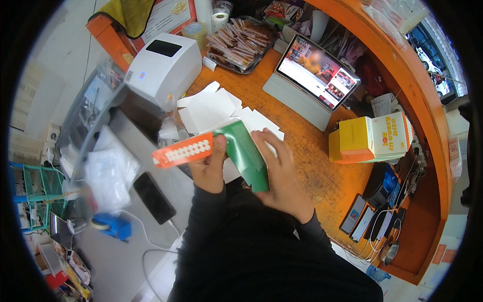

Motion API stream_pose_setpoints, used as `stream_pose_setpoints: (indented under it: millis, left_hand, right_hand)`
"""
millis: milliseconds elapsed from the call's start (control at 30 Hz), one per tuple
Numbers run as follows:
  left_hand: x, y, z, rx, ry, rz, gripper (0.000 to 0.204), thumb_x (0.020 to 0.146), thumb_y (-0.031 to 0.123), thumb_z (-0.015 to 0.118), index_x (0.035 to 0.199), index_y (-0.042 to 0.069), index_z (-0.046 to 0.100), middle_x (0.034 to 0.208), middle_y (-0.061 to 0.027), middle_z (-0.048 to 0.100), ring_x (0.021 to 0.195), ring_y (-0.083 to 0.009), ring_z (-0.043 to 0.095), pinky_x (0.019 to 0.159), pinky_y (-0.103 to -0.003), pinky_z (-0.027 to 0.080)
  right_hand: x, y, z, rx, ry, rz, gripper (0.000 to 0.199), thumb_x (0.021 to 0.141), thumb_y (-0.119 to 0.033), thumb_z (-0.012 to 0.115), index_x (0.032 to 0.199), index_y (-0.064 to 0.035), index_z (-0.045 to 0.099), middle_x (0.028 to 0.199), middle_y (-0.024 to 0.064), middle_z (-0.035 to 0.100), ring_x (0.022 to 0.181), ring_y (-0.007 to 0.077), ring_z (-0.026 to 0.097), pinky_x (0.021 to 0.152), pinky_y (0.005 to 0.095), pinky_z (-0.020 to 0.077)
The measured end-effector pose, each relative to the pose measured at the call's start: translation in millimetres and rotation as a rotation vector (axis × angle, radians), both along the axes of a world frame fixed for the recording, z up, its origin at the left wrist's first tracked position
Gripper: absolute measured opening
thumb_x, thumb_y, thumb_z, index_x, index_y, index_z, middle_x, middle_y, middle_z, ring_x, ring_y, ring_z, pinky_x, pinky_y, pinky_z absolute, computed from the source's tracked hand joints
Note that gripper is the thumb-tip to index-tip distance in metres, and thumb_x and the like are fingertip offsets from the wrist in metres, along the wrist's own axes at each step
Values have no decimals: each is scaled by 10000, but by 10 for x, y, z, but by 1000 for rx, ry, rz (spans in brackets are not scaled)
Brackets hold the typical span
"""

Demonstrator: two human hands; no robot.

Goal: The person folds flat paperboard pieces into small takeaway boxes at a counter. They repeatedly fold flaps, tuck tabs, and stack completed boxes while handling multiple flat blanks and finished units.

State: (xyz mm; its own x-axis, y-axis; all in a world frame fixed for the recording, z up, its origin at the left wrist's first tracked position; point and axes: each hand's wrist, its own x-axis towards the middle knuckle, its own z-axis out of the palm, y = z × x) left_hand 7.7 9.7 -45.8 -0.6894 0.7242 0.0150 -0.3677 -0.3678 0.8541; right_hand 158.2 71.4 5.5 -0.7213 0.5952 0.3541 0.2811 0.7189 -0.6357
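Note:
Over the front of the wooden desk, I hold a partly folded cardboard carton between both hands. Its green panel is glossy, and an orange panel with rows of white shapes points to the left. My left hand grips the carton where orange meets green, thumb on the front face. My right hand is curved round the green panel's right side, fingers on its upper edge and thumb near its lower end. Just beyond lie white cardboard flaps; whether they join this carton I cannot tell.
A white label printer stands at the back left, beside a tray of small packets. A tablet leans at the back. Stacked yellow cartons sit right. A black phone and blue tape dispenser lie left; cables trail nearby.

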Motion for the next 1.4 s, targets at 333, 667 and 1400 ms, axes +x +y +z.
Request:
stream_pose_setpoints:
  millis: [333,667,1400]
  left_hand:
    - [-50,-224,517,-63,66,-1070,953,941,710,96,1176,-107,527,927,-222,673,804,-300,706,682,-334,587]
    - [86,-41,601,15,1232,-30,595,727,204,758,1250,56,516,1023,-204,657,1031,-379,653,937,-446,496]
    - [154,-55,457,246,1097,196,208,703,0,775,899,-8,704,921,-174,675,946,-341,706,816,-334,568]
  right_hand:
    - [235,364,61,11,154,-296,477,671,147,550,1100,-29,662,975,152,658,877,305,644,802,320,488]
    - [140,388,173,228,230,-151,336,706,-50,712,1041,-52,694,992,109,637,946,305,598,823,381,481]
    - [-78,-3,73,-534,1001,-85,213,858,83,575,1066,40,589,1006,170,664,855,238,680,808,302,513]
